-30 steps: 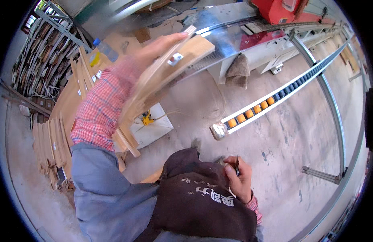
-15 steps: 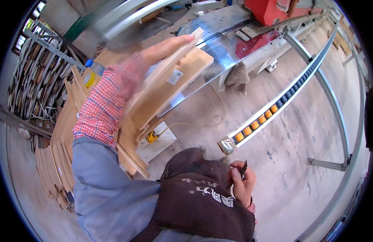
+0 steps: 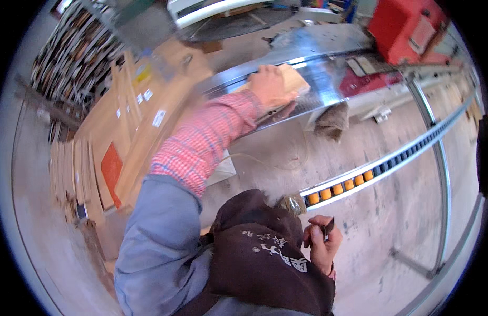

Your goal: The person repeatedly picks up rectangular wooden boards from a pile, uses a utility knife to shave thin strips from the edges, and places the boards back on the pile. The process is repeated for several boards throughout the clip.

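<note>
Dusty concrete floor (image 3: pixel 412 174), stacked wooden boards (image 3: pixel 104 152), red machine (image 3: pixel 399 26) beyond

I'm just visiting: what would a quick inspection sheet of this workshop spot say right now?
Surface: shiny metal machine table, mostly bare.
Job's things: pale wooden board lying flat on the table.
Clutter: wooden panels leaning at the left; brush on the dusty floor.
Hands: left hand pressed on the board; right hand closed on a small dark tool.
Cables: a thin cord on the floor.
Surroundings: red machine; roller track with orange rollers.
</note>
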{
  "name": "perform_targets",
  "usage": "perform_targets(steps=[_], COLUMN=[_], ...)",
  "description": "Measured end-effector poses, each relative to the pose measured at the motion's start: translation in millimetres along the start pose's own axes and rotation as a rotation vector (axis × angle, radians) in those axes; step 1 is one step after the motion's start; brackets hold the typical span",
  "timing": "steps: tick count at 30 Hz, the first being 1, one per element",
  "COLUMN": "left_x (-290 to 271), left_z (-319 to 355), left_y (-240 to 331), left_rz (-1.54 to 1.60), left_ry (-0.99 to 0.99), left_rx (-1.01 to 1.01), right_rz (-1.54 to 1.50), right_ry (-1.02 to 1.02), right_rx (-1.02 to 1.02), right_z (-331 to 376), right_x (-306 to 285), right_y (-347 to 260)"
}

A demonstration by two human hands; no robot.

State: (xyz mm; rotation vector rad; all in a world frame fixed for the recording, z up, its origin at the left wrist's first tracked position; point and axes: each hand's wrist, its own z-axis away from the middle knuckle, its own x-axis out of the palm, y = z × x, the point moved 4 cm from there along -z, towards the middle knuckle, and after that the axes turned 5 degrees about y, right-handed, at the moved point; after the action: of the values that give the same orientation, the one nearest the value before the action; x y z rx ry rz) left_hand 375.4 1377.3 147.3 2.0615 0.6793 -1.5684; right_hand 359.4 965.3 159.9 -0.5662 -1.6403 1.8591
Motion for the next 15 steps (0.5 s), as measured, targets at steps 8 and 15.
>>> perform_targets(steps=[8,15], left_x=[-54,-112], left_z=[50,152], left_y=[-9,-186], left_rz=[0.024,-0.001], left_ry=[0.283,-0.032], left_rx=[0.054,-0.412], right_rz=[0.008,0.013], right_ry=[-0.143,-0.192], right_rx=[0.065,0.01], right_z=[-13,-37], right_x=[-18,-15], right_y=[-1,-10])
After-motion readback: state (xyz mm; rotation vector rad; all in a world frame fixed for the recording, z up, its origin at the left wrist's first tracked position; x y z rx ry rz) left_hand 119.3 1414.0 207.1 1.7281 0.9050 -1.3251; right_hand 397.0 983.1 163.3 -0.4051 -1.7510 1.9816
